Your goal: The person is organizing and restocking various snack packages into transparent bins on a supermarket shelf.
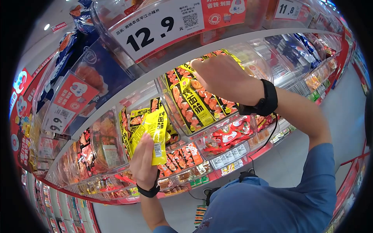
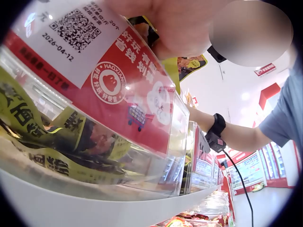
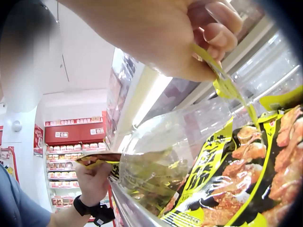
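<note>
At a shelf bin, the left hand grips a yellow packet, back side with barcode showing. The right wrist view shows this hand with its fingers curled round the packet. Over the neighbouring bin, the right hand is bent down above black-and-yellow packets. Its fingers pinch the yellow edge of a packet in the right wrist view. In the left wrist view the left hand is close above a bin, partly cut off by the frame.
Clear plastic bins hold red packets and other snacks below. A large price sign stands on the upper shelf, with another sign at left. A white shelf edge curves in front of the bins. A cable hangs from the right wrist.
</note>
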A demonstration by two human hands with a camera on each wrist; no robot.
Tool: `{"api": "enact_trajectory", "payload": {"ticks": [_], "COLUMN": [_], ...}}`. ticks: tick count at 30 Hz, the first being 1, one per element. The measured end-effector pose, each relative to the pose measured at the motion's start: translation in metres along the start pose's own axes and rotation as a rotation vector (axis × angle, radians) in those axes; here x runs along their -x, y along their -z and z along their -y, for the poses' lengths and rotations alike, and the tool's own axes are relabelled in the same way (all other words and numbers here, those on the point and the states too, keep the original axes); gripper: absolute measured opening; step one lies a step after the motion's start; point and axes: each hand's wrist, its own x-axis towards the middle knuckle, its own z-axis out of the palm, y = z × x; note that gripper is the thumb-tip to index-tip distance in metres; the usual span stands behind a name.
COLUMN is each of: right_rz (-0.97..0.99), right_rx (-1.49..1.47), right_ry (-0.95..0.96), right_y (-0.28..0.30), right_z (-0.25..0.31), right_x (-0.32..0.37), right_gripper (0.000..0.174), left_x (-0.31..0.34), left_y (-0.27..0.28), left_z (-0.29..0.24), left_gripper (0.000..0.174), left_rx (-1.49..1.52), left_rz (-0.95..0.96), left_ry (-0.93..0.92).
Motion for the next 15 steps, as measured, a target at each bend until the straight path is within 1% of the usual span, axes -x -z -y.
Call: {"api": "enact_trajectory", "payload": {"ticks": [1,4,5,6,8,11,13,14,15], "right_rz": [0.007,-0.001,-0.088,-0.251,-0.338,-0.051,-0.126,0.083,0.194], "right_rx": [0.08,0.184,0.283,0.283,0.142,0.075,0.442,0.061,-0.307], "right_ry": [0.044,0.16,0.283,0.318,0.337,0.507,0.535,0.325,0.068], "right_y": [-0.001,-0.011,-0.011,-0.023,-0.056,-0.073,-0.068,-0.06,-0.042], "right_z": [0.002,0.009,0.009,0.006,-0.006,-0.025,-0.039,-0.044,-0.041], "right_x": [-0.004,-0.019,-0.024,-0.033,-0.047,-0.068,-0.07,-0.067,-0.066], "right_gripper": [0.01,0.01,0.011,0.01,0.011,0.016,0.018,0.023,0.028], "left_x": [0.0,0.001,0.001,0.0,0.001,0.001,0.002,0.001,0.0], "left_y": [-0.001,-0.002,-0.003,-0.003,-0.002,-0.001,-0.001,-0.001,0.0], "left_z": [0.0,0.0,0.0,0.001,0.001,0.002,0.001,0.001,0.001], "left_gripper": [0.036,0.035,0.035,0.034,0.035,0.035,0.035,0.035,0.035], "left_rx": [-0.005,-0.016,-0.016,-0.014,-0.017,-0.019,-0.013,-0.005,0.002], "left_rz": [-0.008,-0.026,-0.03,-0.033,-0.024,-0.015,-0.022,-0.027,-0.031], "left_ry": [0.007,0.021,0.02,0.015,0.011,0.012,0.019,0.02,0.019]}}
